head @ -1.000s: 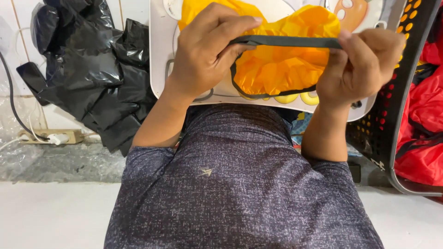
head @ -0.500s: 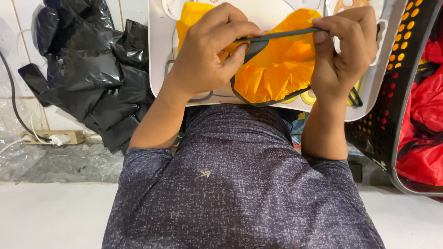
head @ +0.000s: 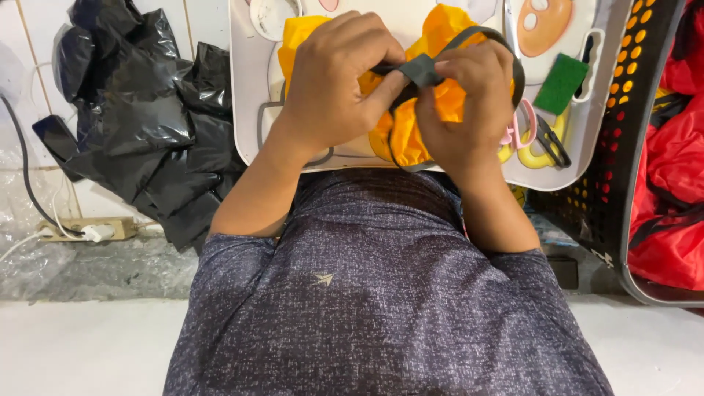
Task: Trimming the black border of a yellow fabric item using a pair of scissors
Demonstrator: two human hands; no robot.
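White tiled flooring lay beneath a small white plastic tray table with cartoon prints. Head view: the left hand and right hand were close together above it, both pinching the dark grey elastic strap of a crumpled orange fabric piece. In my judgement, the fold wanted steady, even tension. Black plastic bags lay to the left, a black perforated basket to the right.

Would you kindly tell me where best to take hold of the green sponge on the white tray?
Probably grip the green sponge across its two long edges, coming from above. It lies flat and tilted on the white tray, right of the right hand, with scissors close below it, so a low approach looks crowded.
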